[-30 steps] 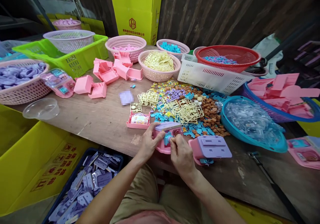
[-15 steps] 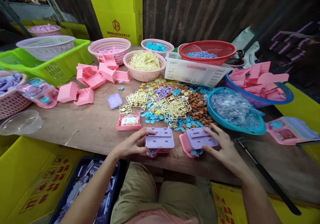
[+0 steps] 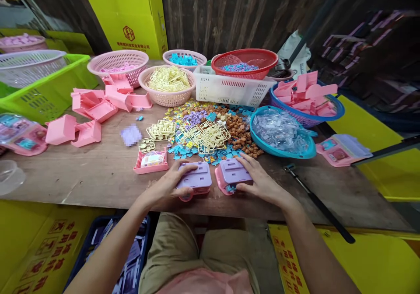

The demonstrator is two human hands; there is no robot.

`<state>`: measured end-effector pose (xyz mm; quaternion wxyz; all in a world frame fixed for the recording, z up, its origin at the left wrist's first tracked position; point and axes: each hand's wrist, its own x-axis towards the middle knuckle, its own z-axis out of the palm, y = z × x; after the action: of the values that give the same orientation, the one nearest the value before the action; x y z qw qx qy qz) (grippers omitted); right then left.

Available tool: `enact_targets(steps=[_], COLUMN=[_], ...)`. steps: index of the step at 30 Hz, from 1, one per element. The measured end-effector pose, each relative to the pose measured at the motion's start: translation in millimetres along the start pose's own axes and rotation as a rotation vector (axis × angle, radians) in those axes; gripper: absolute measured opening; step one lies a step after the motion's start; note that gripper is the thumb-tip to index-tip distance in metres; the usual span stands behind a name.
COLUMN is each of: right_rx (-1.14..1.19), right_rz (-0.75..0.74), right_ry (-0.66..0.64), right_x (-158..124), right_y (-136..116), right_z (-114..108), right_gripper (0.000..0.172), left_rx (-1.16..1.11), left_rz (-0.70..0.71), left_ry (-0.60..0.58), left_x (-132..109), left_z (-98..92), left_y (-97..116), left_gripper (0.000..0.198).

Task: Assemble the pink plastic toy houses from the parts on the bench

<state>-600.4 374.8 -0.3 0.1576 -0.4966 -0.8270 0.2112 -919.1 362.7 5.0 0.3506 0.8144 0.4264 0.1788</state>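
Note:
My left hand [image 3: 168,181] grips the left end of a purple-topped pink plastic toy case [image 3: 201,176], thumb at the front and fingers over the top. Close beside it on the table lies a second purple-topped pink toy case [image 3: 229,170]. My right hand [image 3: 262,182] holds that one by its right side, and a small blue piece shows at its front near the thumb. Just left of the far side of the left case sits a shallow pink tray [image 3: 151,168] with a printed packet in it. Behind both cases spread loose blue pieces [image 3: 180,152] and cream part frames [image 3: 213,137].
Pink shells [image 3: 61,129] lie at the left. Baskets of parts line the back, including a white crate [image 3: 229,90]. A blue basin [image 3: 305,152] of clear parts stands right of the pile. A black rod [image 3: 324,208] and another toy case [image 3: 343,149] lie at the right.
The view has swung to the right, so the table's contents appear further left. Both hands stay on their cases, and my left thumb now covers the blue piece at its case's front.

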Motion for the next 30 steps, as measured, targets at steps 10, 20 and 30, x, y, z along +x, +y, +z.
enact_targets(steps=[10, 20, 30], right_rx=[0.014, 0.2, -0.296], right_rz=[0.007, 0.236, 1.318], right_ry=[-0.043, 0.313, 0.601], right_x=[7.9, -56.1, -150.4], right_y=[-16.6, -2.2, 185.0], right_z=[-7.6, -49.2, -142.3], right_gripper=[0.082, 0.082, 0.082], left_rx=[0.191, 0.296, 0.216], left_rz=[-0.025, 0.222, 0.241], left_ry=[-0.01, 0.192, 0.089], left_x=[8.7, 26.6, 49.2], left_z=[-10.8, 31.7, 42.3], left_y=[16.9, -36.8, 5.4], left_gripper=[0.048, 0.065, 0.065])
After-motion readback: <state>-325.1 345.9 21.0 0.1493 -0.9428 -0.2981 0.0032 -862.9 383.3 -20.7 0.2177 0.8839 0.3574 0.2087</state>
